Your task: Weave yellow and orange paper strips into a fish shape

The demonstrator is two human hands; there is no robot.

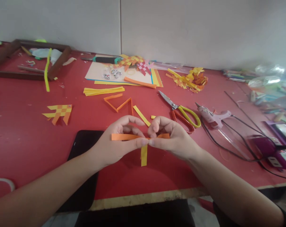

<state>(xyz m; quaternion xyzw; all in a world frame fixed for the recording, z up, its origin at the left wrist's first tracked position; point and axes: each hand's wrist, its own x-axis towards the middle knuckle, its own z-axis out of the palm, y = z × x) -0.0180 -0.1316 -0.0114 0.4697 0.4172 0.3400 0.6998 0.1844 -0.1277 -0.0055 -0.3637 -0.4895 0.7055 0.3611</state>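
My left hand [120,142] and my right hand [172,137] meet above the near part of the red table. Their thumbs and fingers pinch an orange paper strip [124,136] that runs sideways between them. A yellow paper strip [144,156] hangs down from the pinched spot, crossing the orange one; the crossing itself is hidden by my fingertips. Just beyond my hands lie a loose yellow strip [141,115] and a folded orange strip [119,105]. To the left rests a finished woven paper fish [60,112] in yellow and orange.
Scissors [178,110] and a glue gun [211,116] with its cord lie to the right. A black tablet-like slab [82,145] sits under my left forearm. Farther back are yellow strips [104,90], paper sheets [93,74], a pile of scraps [192,80] and a wooden frame [67,53].
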